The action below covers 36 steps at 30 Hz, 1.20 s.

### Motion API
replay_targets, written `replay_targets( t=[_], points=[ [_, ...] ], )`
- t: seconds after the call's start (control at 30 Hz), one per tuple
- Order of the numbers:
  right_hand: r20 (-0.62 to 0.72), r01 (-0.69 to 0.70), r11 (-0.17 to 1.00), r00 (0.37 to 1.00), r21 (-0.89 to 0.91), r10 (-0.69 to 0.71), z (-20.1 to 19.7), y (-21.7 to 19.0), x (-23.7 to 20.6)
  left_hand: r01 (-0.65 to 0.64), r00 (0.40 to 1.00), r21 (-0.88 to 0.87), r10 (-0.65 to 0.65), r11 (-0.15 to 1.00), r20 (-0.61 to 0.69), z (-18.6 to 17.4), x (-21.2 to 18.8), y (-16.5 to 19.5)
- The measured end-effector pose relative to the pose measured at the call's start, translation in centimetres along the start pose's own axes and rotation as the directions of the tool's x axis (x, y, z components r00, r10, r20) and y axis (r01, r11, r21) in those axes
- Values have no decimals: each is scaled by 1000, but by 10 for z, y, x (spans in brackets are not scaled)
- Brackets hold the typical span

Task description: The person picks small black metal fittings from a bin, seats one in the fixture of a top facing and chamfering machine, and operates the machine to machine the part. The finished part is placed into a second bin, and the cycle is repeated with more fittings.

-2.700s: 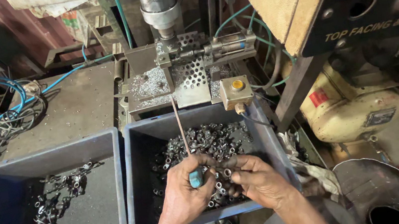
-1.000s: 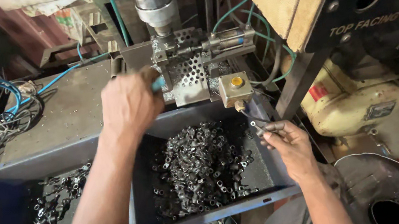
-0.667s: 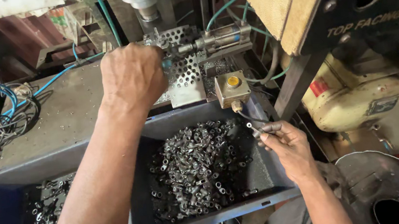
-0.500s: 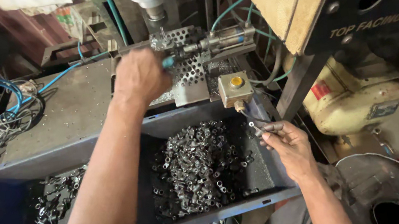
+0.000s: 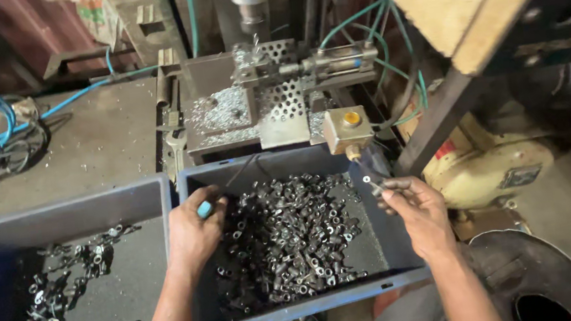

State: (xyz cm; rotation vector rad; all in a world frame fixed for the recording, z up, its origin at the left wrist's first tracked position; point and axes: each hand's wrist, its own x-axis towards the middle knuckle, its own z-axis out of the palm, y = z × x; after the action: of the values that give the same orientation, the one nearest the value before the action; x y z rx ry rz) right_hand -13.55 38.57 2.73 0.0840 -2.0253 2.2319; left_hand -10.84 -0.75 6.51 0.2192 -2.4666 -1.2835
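My left hand (image 5: pixel 194 229) is inside the right grey bin (image 5: pixel 388 242), closed around a thin metal rod with a teal handle (image 5: pixel 204 208); the rod's tip points up toward the bin's back wall. It rests over a heap of small dark metal ring parts (image 5: pixel 287 235). My right hand (image 5: pixel 414 209) hovers over the bin's right rim and pinches one small metal part (image 5: pixel 371 182) between the fingertips. Behind the bin stands the drill machine's fixture (image 5: pixel 270 90), strewn with metal shavings.
A second grey bin (image 5: pixel 62 214) at the left holds fewer ring parts. A box with a yellow button (image 5: pixel 347 126) sits by the fixture. Blue and green hoses and cables run behind. A yellow motor housing (image 5: pixel 487 173) and a dark round drum (image 5: pixel 536 282) are at the right.
My left hand has drawn back from the machine fixture down into the right bin, still gripping the teal-handled rod. My right hand has stayed by the bin's right rim with its part.
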Motion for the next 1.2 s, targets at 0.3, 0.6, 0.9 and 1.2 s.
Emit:
replay_targets(
  t=[0.3, 0.6, 0.9, 1.2],
  points=[
    [197, -145, 920, 978, 365, 76, 94, -51, 18, 85, 996, -86, -83, 993, 22, -9, 0, 5],
    [-15, -127, 926, 990, 354, 141, 202, -42, 170, 65, 998, -146, -65, 987, 2, -14, 3, 8],
    [-126, -57, 907, 985, 416, 120, 208, -16, 212, 153, 987, -186, -142, 971, 72, -16, 6, 12],
    [161, -162, 977, 977, 137, 139, 199, -46, 190, 99, 995, -158, -95, 982, 29, -16, 5, 14]
  ],
)
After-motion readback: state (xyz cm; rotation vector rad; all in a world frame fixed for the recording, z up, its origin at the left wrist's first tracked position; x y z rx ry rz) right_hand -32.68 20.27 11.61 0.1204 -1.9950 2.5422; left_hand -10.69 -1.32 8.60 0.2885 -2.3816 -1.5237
